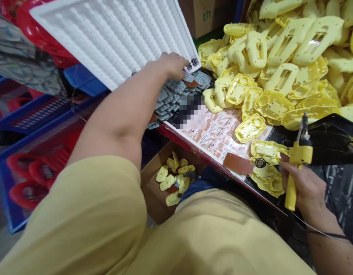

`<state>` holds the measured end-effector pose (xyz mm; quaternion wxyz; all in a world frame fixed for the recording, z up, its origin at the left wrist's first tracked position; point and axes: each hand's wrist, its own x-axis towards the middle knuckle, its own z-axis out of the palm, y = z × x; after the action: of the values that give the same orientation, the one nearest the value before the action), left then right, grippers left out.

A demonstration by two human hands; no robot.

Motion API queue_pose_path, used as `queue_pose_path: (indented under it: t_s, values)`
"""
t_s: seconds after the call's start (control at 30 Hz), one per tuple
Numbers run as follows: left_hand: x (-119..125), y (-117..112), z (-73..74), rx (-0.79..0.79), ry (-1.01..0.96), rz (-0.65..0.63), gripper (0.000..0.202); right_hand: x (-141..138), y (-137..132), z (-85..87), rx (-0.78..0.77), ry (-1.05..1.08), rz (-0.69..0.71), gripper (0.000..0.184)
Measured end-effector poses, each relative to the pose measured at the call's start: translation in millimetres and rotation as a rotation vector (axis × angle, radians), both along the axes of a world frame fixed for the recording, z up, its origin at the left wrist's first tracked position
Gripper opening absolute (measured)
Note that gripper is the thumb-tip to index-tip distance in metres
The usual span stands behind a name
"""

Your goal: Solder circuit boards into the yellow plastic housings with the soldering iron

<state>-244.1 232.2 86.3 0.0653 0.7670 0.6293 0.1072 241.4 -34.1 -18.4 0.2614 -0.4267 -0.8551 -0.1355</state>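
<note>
Bent fingers of the right hand (306, 187) hold a yellow soldering gun (292, 187), its metal tip pointing away from the body. Just beside that hand lie two yellow half-shells (266, 179), with a small round speaker (260, 163) and a brown board (238, 163) at their left. The left hand (174, 65) reaches to the near corner of a white ribbed tray (116, 34), above a heap of grey boards (172, 93); whether its fingers have hold of anything, I cannot tell.

Below the table edge, a cardboard box (155, 202) holds yellow pieces (167, 182) with some brown and grey bits. On the left, a blue crate (8, 206) contains red ring-shaped parts (24, 194), and a blue basket (30, 116) behind it has red parts too.

A big pile of yellow shells (282, 76) covers the table's far right side. The left arm crosses in front of the tray and hides part of the heap. A pixelated patch covers some of the printed sheet (218, 131).
</note>
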Motion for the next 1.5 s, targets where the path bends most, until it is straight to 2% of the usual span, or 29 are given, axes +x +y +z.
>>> queue_pose_path:
  t_s: [0.07,0.13,0.2,0.33,0.4,0.47,0.5,0.57,0.63,0.67,0.73,0.83,0.9,0.97,1.03,1.1,1.17,1.3,1.4,1.5]
  values:
    - [-16.4,17.6,-1.5,-0.150,0.123,0.106,0.051,-2.2,-0.2,0.9,0.009,0.003,-0.017,0.032]
    - [-25.9,21.5,0.5,-0.158,0.140,0.126,0.048,-5.7,0.3,3.6,0.038,0.006,-0.024,0.033]
    - [-33.6,19.7,7.2,-0.020,0.014,0.122,0.036,-9.4,1.4,7.0,0.064,0.012,-0.018,0.034]
    - [-37.7,14.9,29.2,0.411,-0.360,0.180,0.025,-14.3,4.3,13.5,0.099,0.044,-0.014,0.032]
    - [-22.6,6.0,39.2,0.568,-0.488,0.137,0.020,-16.1,5.5,17.0,0.083,0.047,-0.009,0.034]
    - [8.0,-15.1,44.0,0.597,-0.578,0.047,0.015,-18.7,5.7,21.2,0.103,0.062,0.016,0.038]
    - [28.0,-30.7,43.7,0.558,-0.629,0.009,0.013,-20.5,5.1,23.5,0.114,0.083,0.031,0.041]
    - [73.2,-69.4,36.7,0.349,-0.745,-0.040,0.020,-25.8,2.0,28.7,0.107,0.160,0.047,0.046]
    - [118.8,-110.9,21.8,0.000,-0.888,-0.148,0.043,-33.5,-3.0,34.9,0.051,0.271,0.057,0.046]
    - [140.0,-130.0,12.1,-0.218,-0.961,-0.208,0.046,-38.0,-5.8,38.6,0.021,0.315,0.067,0.043]
    - [176.6,-162.1,-9.6,-0.556,-1.061,-0.301,0.035,-47.5,-10.6,46.7,-0.002,0.350,0.108,0.038]
    - [210.9,-193.1,-39.1,-0.890,-1.249,-0.345,0.030,-58.6,-15.0,57.1,0.088,0.296,0.126,0.027]
    - [217.0,-204.0,-50.8,-1.016,-1.300,-0.337,0.048,-61.9,-17.7,60.0,0.188,0.281,0.101,0.019]
    - [211.6,-209.6,-53.9,-0.992,-1.305,-0.317,0.069,-62.4,-21.9,59.3,0.207,0.314,0.055,0.017]
    - [201.6,-213.4,-50.2,-0.858,-1.360,-0.323,0.075,-61.4,-27.5,56.6,0.164,0.372,0.022,0.017]
    - [195.2,-218.5,-43.5,-0.732,-1.463,-0.353,0.070,-60.7,-32.9,53.8,0.124,0.424,0.004,0.018]
    - [197.4,-225.7,-37.9,-0.671,-1.537,-0.365,0.065,-61.5,-36.9,51.9,0.124,0.437,0.001,0.019]
    - [220.3,-239.4,-35.7,-0.540,-1.594,-0.253,0.058,-66.8,-41.1,49.2,0.136,0.412,-0.019,0.016]
    - [231.9,-241.2,-36.2,-0.514,-1.597,-0.187,0.051,-67.6,-43.0,46.0,0.129,0.429,-0.020,0.019]
    - [226.3,-233.3,-29.5,-0.500,-1.485,-0.182,0.041,-57.4,-40.8,41.7,0.008,0.527,0.096,0.027]
